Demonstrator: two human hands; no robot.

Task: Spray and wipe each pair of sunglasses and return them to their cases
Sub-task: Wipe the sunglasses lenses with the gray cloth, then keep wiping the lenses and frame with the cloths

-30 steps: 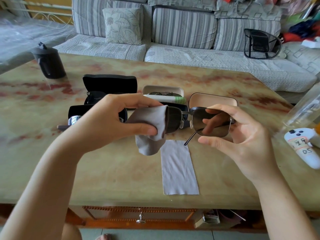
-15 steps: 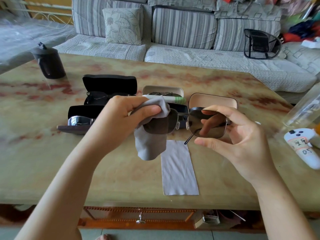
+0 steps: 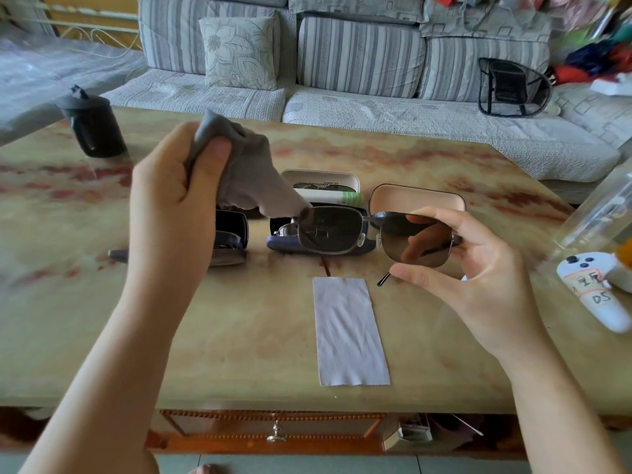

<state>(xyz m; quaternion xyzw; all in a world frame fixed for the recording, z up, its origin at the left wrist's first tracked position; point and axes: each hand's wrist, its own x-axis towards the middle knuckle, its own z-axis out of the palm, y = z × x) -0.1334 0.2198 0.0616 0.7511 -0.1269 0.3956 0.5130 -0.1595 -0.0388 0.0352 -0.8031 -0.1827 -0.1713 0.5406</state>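
My left hand covers most of the black case toward the left side of the desk, and the grey cloth it grips hides the left part of the cream case behind it. The sunglasses pinched in my right hand screen the blue case, so I cannot tell its contents. By the desk's right edge the clear bottle is blurred and cut off.

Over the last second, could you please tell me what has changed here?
The left hand, gripping the crumpled grey cleaning cloth, rose up and away from the lens of the metal-framed dark sunglasses; only the cloth's trailing corner reaches the frame now. The right hand kept pinching the other lens; the flat white cloth stayed put.
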